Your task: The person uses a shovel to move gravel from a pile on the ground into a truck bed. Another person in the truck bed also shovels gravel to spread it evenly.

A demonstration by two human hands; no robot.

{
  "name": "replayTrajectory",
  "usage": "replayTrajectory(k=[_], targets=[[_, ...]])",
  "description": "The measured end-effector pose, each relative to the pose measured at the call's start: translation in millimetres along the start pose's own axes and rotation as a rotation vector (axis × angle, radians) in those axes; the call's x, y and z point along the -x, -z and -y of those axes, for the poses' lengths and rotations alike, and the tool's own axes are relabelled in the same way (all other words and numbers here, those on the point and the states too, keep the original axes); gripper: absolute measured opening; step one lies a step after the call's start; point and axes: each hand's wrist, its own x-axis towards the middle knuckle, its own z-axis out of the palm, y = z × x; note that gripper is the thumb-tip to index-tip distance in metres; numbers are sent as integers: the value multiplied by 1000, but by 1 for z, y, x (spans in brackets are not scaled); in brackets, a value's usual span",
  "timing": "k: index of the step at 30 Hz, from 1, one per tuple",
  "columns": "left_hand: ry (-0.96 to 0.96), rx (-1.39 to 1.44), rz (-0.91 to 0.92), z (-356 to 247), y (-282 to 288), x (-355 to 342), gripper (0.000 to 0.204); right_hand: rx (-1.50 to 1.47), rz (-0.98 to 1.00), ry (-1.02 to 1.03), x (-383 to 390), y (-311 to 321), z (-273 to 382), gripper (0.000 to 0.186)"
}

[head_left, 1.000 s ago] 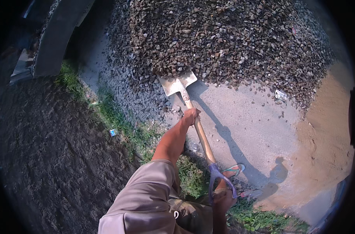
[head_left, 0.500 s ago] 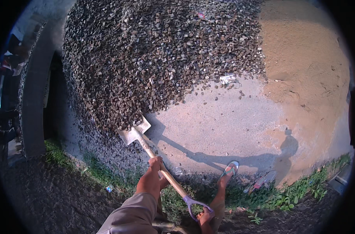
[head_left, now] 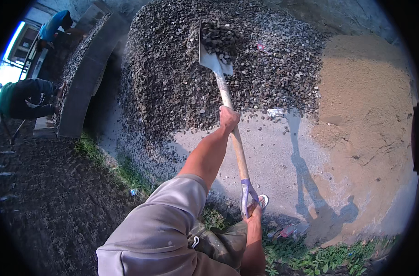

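Both my hands grip a shovel (head_left: pixel 237 148) with a wooden shaft and a purple D-shaped handle. My left hand (head_left: pixel 229 118) is wrapped round the shaft about midway. At the end, my right hand (head_left: pixel 253 211) is closed on the D-handle. The pale metal blade (head_left: pixel 212 62) points away from me and carries a heap of dark gravel (head_left: pixel 219 40). Behind the blade spreads a large gravel pile (head_left: pixel 172 78); whether the blade touches it I cannot tell.
At far left stands a long grey-walled container (head_left: pixel 86 83) with gravel in it. A person in blue (head_left: pixel 55 26) and another in green and dark clothes (head_left: pixel 27 99) bend over it. Sand (head_left: pixel 366 92) lies right of the pale concrete (head_left: pixel 274 152). Grass (head_left: pixel 326 257) edges it.
The shovel blade has come up from the pile's near edge and swung far and right, now loaded with gravel. My left arm has stretched forward. The view has turned, bringing two people in at left.
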Motion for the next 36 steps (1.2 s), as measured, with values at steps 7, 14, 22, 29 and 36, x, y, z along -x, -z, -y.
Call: replayTrajectory(k=[7, 14, 22, 29, 36], targets=[[-238, 260, -133, -6, -15, 12, 34, 164, 105, 194, 90, -22, 73, 20], [688, 867, 334, 177, -58, 138, 15, 286, -8, 439, 215, 97, 86, 15], [1171, 1010, 334, 355, -27, 119, 12, 674, -588, 515, 244, -76, -43, 7], [1003, 928, 313, 477, 52, -188, 13, 681, -214, 524, 46, -219, -175, 16], [315, 644, 182, 637, 8, -144, 4, 695, -440, 270, -39, -65, -247, 11]])
